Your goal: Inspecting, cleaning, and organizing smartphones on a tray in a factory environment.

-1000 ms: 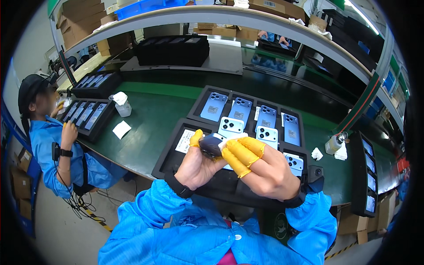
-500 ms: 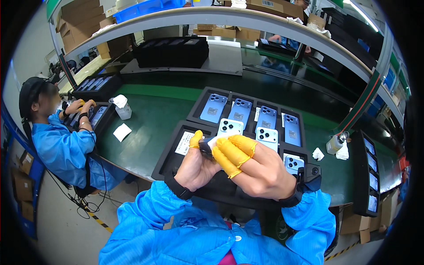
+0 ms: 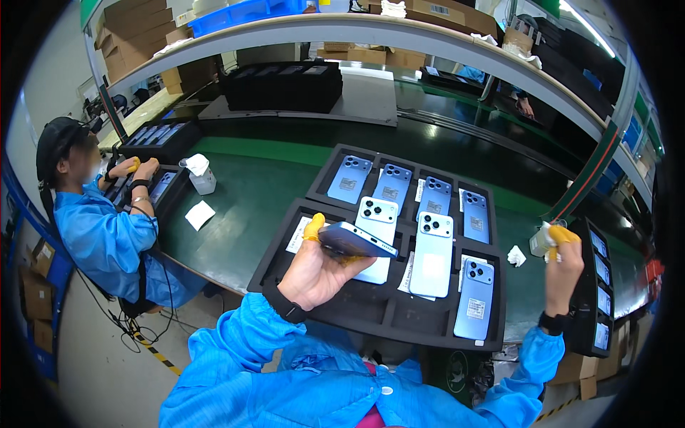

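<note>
My left hand (image 3: pixel 314 277), in yellow finger cots, is closed around a blue phone (image 3: pixel 351 240) held tilted, its port edge toward me. Over to the right, my right hand (image 3: pixel 565 265) is closed on a white wipe (image 3: pixel 548 234) at the top of a white bottle (image 3: pixel 539 244); its yellow-covered fingers partly hide the wipe. Below the held phone lies a black foam tray (image 3: pixel 367 319). A pale blue phone (image 3: pixel 378 220), a second pale phone (image 3: pixel 432 251) and a blue phone (image 3: pixel 476 299) rest there, camera side up, above labelled paper slips.
Behind is another foam tray (image 3: pixel 325 187) of several blue phones. A crumpled wipe (image 3: pixel 516 255) lies on the green bench (image 3: pixel 235 242). At right stands a tray of phones (image 3: pixel 601 285). On the left a co-worker (image 3: pixel 100 207) handles phones near a white bottle (image 3: pixel 202 177). A shelf (image 3: pixel 342 25) spans overhead.
My right hand has left the phone and moved right to the bottle, taking the wipe along. My left hand still holds the phone, which now shows its bottom edge.
</note>
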Motion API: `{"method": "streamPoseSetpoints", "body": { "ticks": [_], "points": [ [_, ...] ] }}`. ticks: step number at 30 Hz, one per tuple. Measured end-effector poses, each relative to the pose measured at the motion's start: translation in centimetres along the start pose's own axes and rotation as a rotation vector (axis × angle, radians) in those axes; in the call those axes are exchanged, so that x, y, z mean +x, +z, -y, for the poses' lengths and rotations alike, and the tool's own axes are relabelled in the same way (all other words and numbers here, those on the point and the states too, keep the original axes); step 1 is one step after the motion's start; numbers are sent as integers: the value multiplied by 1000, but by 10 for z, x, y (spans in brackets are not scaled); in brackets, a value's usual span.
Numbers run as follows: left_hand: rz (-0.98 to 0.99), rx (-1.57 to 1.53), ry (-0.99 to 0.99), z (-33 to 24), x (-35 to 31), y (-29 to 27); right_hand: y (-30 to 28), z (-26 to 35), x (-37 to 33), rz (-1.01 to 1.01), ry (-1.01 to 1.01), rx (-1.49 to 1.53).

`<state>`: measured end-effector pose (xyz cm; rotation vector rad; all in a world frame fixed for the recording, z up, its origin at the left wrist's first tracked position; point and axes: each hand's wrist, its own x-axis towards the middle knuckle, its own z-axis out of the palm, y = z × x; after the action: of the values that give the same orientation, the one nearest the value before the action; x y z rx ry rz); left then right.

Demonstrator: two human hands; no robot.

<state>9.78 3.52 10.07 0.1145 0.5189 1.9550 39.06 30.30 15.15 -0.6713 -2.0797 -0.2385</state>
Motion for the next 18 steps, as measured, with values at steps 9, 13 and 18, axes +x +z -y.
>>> {"method": "streamPoseSetpoints", "body": {
  "ticks": [9, 13, 18],
  "points": [
    [-153, 913, 512, -62, 3, 18, -5, -182, -95, 203, 419, -448],
    [-438, 2144, 834, -71, 14, 13, 6, -117, -65, 191, 364, -322],
    [-451, 2671, 282, -53, 12, 3, 25, -55, -29, 178, 191, -49]
  ]
}}
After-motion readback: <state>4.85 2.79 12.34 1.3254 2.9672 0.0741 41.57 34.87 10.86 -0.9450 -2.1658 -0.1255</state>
